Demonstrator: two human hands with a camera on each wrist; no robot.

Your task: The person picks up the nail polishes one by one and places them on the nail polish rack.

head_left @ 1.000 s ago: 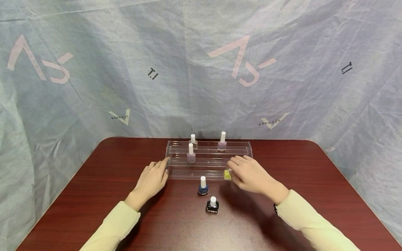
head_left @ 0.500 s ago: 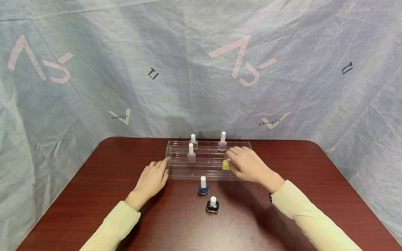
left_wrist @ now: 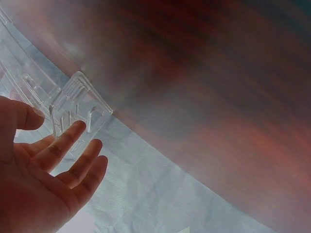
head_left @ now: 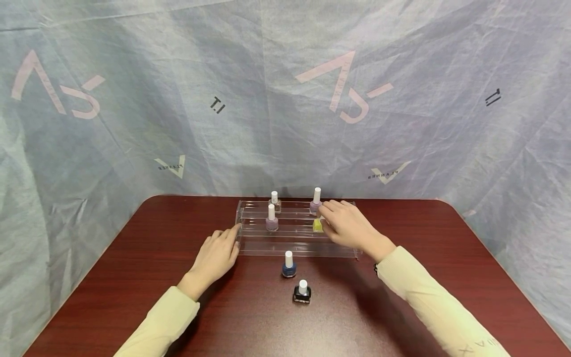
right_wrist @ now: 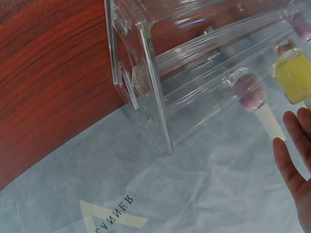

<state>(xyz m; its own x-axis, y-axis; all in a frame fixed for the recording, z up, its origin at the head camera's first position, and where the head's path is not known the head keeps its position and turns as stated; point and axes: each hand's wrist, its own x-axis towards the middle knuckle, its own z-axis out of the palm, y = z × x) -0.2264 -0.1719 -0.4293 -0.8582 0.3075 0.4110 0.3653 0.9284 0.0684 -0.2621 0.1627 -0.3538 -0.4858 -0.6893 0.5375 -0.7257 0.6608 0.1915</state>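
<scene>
A clear stepped rack [head_left: 285,246] stands on the table with nail polish bottles on its tiers. My right hand [head_left: 350,225] pinches the yellow nail polish bottle [head_left: 317,225] by its white cap, over the middle tier at the right. In the right wrist view the yellow bottle's glass body [right_wrist: 294,76] shows beyond the fingertips. Behind it on the top tier is a mauve nail polish bottle [head_left: 315,205]. My left hand [head_left: 215,255] touches the rack's left end with its fingers extended, and the left wrist view shows these fingers beside the clear end panel [left_wrist: 80,104].
Another mauve bottle [head_left: 271,222] stands on the middle tier, with a clear-looking bottle [head_left: 275,204] behind it. In front of the rack, a blue bottle [head_left: 289,267] and a black bottle [head_left: 302,293] stand on the dark red table [head_left: 250,317]. Grey cloth [head_left: 267,124] hangs behind.
My right hand has carried the yellow nail polish bottle from the lowest tier up and back to the middle tier, slightly leftward. The left hand has stayed at the rack's end.
</scene>
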